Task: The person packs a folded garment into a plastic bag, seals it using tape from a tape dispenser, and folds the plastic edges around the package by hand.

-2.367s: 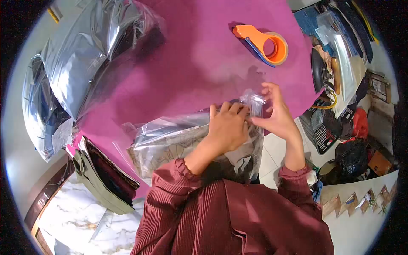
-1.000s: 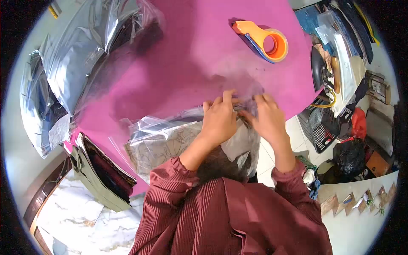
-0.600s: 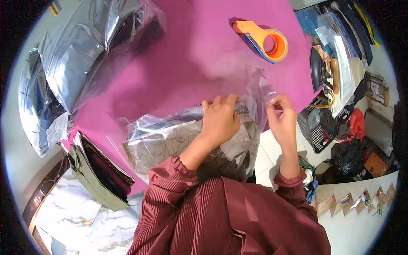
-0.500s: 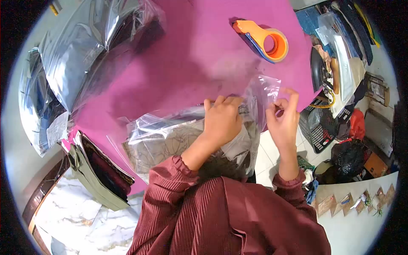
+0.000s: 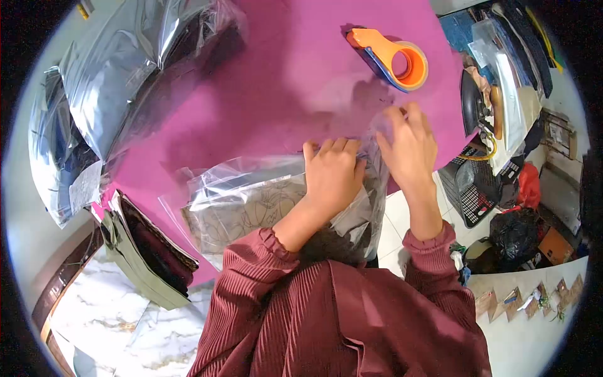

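A clear plastic bag (image 5: 245,204) with patterned folded cloth inside lies at the near edge of the pink table. My left hand (image 5: 335,176) rests on its upper right part, palm down, fingers a little apart. At the bag's right end my right hand (image 5: 408,141) is raised, its fingers apart and bent over a loose, see-through flap of the plastic. Whether the fingertips touch the flap is hard to tell. Beyond the hands lies an orange and blue tape dispenser (image 5: 411,66).
Large shiny plastic-wrapped packages (image 5: 110,81) cover the table's left side. Folded cloths (image 5: 147,261) hang at the lower left edge. To the right are an iron (image 5: 470,100), a black basket (image 5: 474,195) and stacked clothes (image 5: 515,47). The pink table (image 5: 270,94) reaches away from me.
My right hand has moved from beside the raised plastic flap, where thumb and finger were pinched, up over it and opened. The flap is now lower. My left hand has stayed on the bag.
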Demonstrator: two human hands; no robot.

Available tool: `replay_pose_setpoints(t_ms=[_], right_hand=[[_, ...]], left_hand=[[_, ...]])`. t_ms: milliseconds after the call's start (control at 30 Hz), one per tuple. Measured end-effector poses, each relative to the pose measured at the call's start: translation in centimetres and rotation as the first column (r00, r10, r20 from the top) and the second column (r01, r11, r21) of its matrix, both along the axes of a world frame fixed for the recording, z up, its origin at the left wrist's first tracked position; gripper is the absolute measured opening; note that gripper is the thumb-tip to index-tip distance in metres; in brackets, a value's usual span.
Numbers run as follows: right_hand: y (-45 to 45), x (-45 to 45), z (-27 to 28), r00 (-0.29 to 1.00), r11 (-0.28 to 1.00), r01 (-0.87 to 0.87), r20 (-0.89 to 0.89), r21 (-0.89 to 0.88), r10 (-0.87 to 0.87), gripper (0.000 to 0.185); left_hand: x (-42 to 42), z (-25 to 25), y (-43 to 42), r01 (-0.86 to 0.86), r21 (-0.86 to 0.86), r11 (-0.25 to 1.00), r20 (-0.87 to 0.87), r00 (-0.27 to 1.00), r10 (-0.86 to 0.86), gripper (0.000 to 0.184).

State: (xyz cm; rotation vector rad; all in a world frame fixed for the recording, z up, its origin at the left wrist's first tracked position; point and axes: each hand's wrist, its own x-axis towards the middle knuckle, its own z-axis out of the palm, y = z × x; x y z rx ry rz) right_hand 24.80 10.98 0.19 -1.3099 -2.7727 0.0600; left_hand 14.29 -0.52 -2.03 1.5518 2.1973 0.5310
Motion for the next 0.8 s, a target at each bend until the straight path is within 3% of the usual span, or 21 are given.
replay_pose_setpoints(t_ms=[233,367,533,700,800], right_hand=[[1.7,0.4,-1.7,0.990,0.964,0.123,0.093,-0.236,-0.103,0.022],[1.7,0.3,-1.4,0.968,0.951,0.135,-0.167,-0.278,-0.186,0.013],[2.7,0.2,-0.1,0.953,0.827,0.218,-0.069,-0.518,-0.294,0.008],[3.3,2.5,-0.2,0.910,0.830,0.110,-0.281,-0.548,-0.306,0.013],[4.0,2.8,-0.8,0.915,0.814,0.056,-0.297,-0.578,-0.274,0.013]], left_hand=[[0.0,0.2,1.0,-0.003,-0.046,0.999,-0.067,0.998,0.000,0.023],[0.1,0.2,1.4,-0.049,-0.062,0.997,-0.068,0.997,0.045,0.016],[0.3,-0.6,1.6,-0.107,-0.002,0.994,-0.022,0.994,0.107,0.014],[0.6,-1.3,1.2,-0.119,0.096,0.988,-0.085,0.988,0.127,0.011],[0.5,-1.0,1.1,-0.127,0.072,0.989,-0.054,0.990,0.131,0.012]])
